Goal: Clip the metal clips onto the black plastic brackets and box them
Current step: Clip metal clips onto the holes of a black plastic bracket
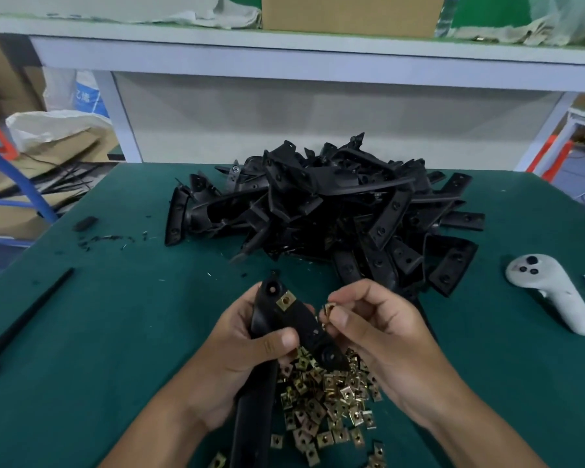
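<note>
Head view, lower middle: left hand (250, 346) grips a bracket (298, 319), right hand (372, 325) pinches a clip (329, 309); held that lightly it could go on crooked or slip into the pile (328, 396).

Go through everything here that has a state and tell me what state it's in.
Left hand: grips a bracket.
Held bracket: one clip fitted.
Right hand: pinches a loose clip.
Bracket pile: heaped, untouched.
Clip pile: scattered on the mat.
Controller: lying flat.
</note>
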Motion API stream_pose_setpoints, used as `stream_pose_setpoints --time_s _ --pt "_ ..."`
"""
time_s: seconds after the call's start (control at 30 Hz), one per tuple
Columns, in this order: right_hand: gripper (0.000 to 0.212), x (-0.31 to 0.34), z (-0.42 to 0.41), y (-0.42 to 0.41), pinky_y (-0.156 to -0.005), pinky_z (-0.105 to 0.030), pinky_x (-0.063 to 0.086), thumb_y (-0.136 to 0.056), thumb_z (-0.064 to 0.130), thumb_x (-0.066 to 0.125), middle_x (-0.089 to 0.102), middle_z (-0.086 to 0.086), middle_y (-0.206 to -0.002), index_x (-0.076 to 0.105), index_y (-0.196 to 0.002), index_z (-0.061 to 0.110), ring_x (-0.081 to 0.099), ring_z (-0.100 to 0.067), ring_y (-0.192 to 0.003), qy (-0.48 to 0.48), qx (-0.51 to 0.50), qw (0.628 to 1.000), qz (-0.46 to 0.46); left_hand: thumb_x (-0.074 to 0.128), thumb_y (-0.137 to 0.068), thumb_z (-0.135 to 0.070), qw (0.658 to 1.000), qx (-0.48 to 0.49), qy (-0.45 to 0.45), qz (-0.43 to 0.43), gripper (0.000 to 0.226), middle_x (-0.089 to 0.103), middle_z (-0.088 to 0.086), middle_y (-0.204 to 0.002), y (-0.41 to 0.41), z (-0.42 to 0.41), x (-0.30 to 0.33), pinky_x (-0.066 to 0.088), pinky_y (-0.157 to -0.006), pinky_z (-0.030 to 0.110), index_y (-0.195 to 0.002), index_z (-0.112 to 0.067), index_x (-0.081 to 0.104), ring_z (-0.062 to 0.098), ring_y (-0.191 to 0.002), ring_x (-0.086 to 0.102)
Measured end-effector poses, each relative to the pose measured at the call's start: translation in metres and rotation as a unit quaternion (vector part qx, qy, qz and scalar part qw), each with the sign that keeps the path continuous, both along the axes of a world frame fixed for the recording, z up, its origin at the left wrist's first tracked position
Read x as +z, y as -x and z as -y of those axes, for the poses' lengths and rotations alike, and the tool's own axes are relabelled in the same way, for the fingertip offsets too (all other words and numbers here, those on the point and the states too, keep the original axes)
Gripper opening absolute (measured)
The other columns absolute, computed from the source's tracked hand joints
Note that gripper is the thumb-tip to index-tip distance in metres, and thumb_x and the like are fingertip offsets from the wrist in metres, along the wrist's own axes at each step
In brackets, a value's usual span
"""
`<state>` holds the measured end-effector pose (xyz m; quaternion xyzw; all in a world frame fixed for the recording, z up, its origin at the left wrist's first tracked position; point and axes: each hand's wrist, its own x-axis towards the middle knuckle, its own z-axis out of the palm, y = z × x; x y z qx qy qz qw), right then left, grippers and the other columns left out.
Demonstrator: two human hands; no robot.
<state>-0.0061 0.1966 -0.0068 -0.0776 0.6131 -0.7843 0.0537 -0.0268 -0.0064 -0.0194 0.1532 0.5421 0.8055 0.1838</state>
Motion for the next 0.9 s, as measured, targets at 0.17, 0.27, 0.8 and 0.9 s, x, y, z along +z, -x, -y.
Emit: stream_pose_setpoints --time_s 0.17,0.27,0.8,0.9 --pt "0.04 0.0005 0.0031 -0.0009 -0.079 -0.028 0.059 -0.073 0.049 0.087 0.072 0.006 -0.084 0.078 -0.102 0.025 0.07 -0.012 -0.086 -0.006 -0.012 1.0 -0.021 0.1 -0.053 -0.033 1.0 0.015 -0.003 0.004 0.054 0.073 0.006 -0.086 0.0009 0.0004 -0.0015 0.055 -0.07 0.021 -0.097 -0.019 0.073 0.015 -0.075 0.07" --pt "0.039 0.001 0.0033 -0.0011 -0.072 -0.024 0.056 -0.072 0.048 0.088 0.073 0.004 -0.084 0.079 -0.101 0.024 0.07 -0.011 -0.083 -0.007 -0.02 0.999 -0.028 0.099 -0.057 -0.034 1.0 0.027 0.005 -0.015 0.053 0.069 0.005 -0.08 0.0025 0.0001 -0.0036 0.053 -0.066 0.021 -0.097 -0.017 0.07 0.012 -0.065 0.063" --pt "0.028 -0.0037 -0.0002 -0.0004 -0.073 -0.023 0.055 -0.074 0.039 0.085 0.067 0.009 -0.078 0.08 -0.097 0.024 0.063 -0.007 -0.076 -0.049 -0.039 0.998 -0.032 0.085 -0.066 -0.013 0.999 0.044 0.004 -0.025 0.044 0.065 0.006 -0.079 0.0046 -0.0018 -0.0088 0.052 -0.061 0.022 -0.101 -0.006 0.058 0.011 -0.062 0.06" --pt "0.024 -0.0032 0.0011 -0.0005 -0.07 -0.024 0.055 -0.073 0.036 0.082 0.065 0.008 -0.076 0.08 -0.095 0.024 0.061 -0.007 -0.075 -0.053 -0.031 0.998 -0.017 0.085 -0.068 -0.013 0.999 0.042 0.007 -0.031 0.045 0.065 0.007 -0.08 0.0052 -0.0013 -0.0094 0.052 -0.061 0.023 -0.102 -0.004 0.057 0.013 -0.062 0.058"
